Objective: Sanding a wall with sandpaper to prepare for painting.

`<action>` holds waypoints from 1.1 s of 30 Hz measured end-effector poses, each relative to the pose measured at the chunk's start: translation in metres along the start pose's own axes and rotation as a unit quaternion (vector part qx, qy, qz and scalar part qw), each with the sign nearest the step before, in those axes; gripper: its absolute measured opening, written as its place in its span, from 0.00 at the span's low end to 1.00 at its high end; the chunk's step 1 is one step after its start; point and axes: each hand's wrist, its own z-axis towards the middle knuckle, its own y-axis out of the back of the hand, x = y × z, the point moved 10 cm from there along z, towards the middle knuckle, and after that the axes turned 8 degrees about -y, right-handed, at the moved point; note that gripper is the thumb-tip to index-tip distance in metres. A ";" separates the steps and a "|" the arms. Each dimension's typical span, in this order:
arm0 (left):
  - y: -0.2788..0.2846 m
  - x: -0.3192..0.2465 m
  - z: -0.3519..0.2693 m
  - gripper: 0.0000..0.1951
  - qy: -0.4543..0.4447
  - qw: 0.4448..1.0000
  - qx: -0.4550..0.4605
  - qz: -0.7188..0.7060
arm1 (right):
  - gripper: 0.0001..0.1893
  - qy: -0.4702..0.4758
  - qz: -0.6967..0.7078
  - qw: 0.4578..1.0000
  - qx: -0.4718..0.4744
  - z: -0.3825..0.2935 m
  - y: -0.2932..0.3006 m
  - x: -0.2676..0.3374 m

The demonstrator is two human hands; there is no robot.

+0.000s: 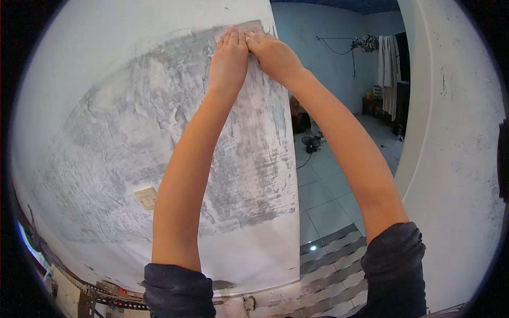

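Both arms reach up to a white wall with a large rough grey patch. My left hand lies with its fingers on a thin, flat, greyish-brown sheet against the wall, near the patch's upper edge. Beside it, my right hand rests its fingers on the same sheet, the fingertips of both hands close together. The sheet's material cannot be told, and the hands cover much of it. Whether any fingers grip its lower edge is hidden.
A cream switch plate is on the wall, left of my left forearm. Right of the wall's edge, a doorway shows a tiled floor, a small black fan and hanging cloths. A perforated metal frame stands at the lower left.
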 end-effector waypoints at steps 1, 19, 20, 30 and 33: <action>0.000 -0.002 -0.002 0.21 -0.002 1.000 -0.001 0.003 | 0.21 -0.027 0.012 1.000 0.008 -0.003 -0.002 -0.002; -0.002 -0.122 -0.122 0.25 -0.029 0.983 0.117 -0.136 | 0.19 -0.062 0.001 0.992 0.114 -0.174 -0.001 0.041; -0.006 -0.126 -0.129 0.25 -0.044 0.976 0.149 -0.154 | 0.19 -0.063 0.001 0.992 0.113 -0.178 0.002 0.040; 0.034 -0.003 -0.024 0.19 -0.013 0.977 0.037 -0.210 | 0.18 -0.063 0.022 0.981 0.182 -0.018 0.029 0.029; 0.008 0.014 -0.027 0.20 0.060 0.961 0.085 -0.255 | 0.18 -0.067 -0.007 0.970 0.235 -0.003 0.008 0.026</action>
